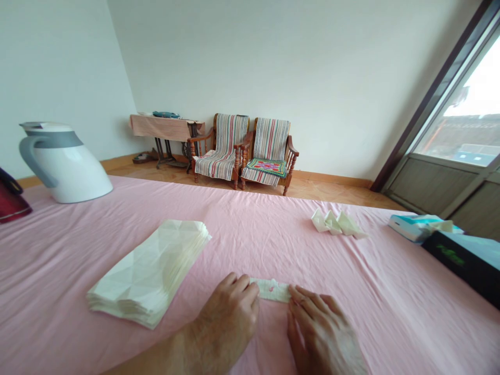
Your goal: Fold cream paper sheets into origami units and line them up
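A narrow, pale folded paper strip (272, 289) with a small pink-red mark lies on the pink cloth in front of me. My left hand (230, 317) has its curled fingers closed over the strip's left end. At the other end, my right hand (322, 325) presses with its fingers held together, the thumb tucked below. Both ends of the strip are hidden under my fingers. Left of my hands rests a thick stack of creased cream paper sheets (146, 268). Beyond my right hand sit several small folded paper pieces (336, 224) in a row.
The pink cloth (242, 224) is wrinkled. A white and grey jug (74, 166) stands at the back left beside a dark red object (11, 200). A blue-white tissue box (414, 227) and a black box (461, 263) lie at the right. Two chairs (250, 151) stand beyond.
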`<state>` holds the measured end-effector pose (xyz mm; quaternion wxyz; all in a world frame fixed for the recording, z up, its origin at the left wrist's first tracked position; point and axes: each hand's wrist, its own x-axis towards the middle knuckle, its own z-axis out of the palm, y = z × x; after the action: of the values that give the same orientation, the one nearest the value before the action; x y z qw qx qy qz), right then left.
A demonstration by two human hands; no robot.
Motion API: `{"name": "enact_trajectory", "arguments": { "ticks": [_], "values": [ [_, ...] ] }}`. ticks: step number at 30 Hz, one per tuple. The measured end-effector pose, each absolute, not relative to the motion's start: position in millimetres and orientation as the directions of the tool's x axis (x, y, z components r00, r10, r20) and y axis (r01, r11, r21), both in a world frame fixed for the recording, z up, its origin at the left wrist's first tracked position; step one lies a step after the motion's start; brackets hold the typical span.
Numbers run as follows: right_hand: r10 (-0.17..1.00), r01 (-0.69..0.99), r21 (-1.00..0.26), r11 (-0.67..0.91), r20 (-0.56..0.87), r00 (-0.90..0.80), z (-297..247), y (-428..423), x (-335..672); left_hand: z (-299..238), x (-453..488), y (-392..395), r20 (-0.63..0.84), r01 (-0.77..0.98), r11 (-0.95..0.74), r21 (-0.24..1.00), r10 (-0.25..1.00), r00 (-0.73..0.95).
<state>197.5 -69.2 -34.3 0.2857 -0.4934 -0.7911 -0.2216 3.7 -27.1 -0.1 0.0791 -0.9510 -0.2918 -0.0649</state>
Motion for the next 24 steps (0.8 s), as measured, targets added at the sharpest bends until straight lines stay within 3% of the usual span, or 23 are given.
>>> {"name": "enact_trajectory", "arguments": {
  "ticks": [6, 10, 14, 17, 24],
  "values": [
    [0.675, 0.913, 0.002, 0.407, 0.672, -0.303, -33, -68, 199, 0, -1, -24, 0.219, 0.606, -0.795, -0.003, 0.591, 0.776],
    [0.735, 0.917, -0.176, 0.357, 0.659, -0.16, -35, -65, 202, -5, -5, -14, 0.336, 0.645, -0.728, 0.233, 0.682, 0.649],
    [0.756, 0.901, -0.211, 0.378, 0.633, -0.169, -33, -63, 205, -5, -4, -9, 0.428, 0.625, -0.649, 0.434, 0.759, 0.491],
    [0.735, 0.892, -0.225, 0.391, 0.66, -0.156, -30, -63, 204, -4, -1, -9, 0.455, 0.571, -0.676, 0.465, 0.736, 0.501],
    [0.743, 0.884, -0.202, 0.421, 0.636, -0.208, -29, -64, 203, -7, -1, -11, 0.421, 0.579, -0.708, 0.404, 0.706, 0.569]
  ]
}}
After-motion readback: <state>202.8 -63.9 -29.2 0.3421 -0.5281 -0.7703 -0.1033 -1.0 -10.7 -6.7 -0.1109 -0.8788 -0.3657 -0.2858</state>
